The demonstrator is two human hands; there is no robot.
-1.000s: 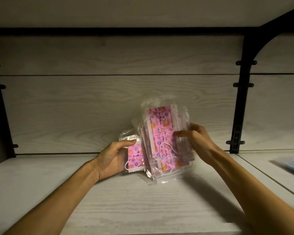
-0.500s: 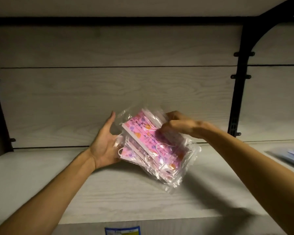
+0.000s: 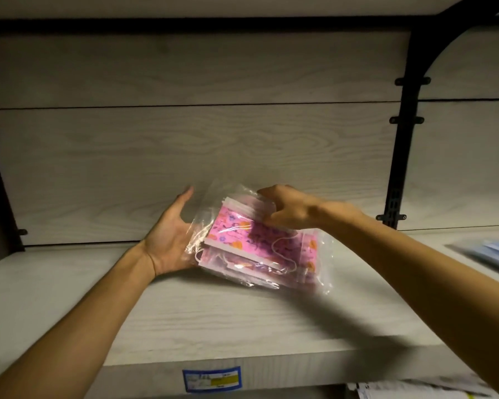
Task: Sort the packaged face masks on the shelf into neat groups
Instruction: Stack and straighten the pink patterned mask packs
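Right hand (image 3: pixel 285 210) pinched masks (image 3: pixel 260 246) at top edge. Left hand (image 3: pixel 170 237) spread flat against left end. Masks tilted, low over shelf (image 3: pixel 242 318), long axis sloping down to right, between hands.

Both forearms bare, no sleeves; left hand (image 3: pixel 170 240), right hand (image 3: pixel 288 211) ungloved.

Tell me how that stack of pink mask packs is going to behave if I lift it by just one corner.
The pink mask packs would probably sag: the right hand pinches the upper edge while the left hand props the side. The glossy clear wrappers look slippery, and the packs already sit offset, so they may fan apart. They seem light, being thin.
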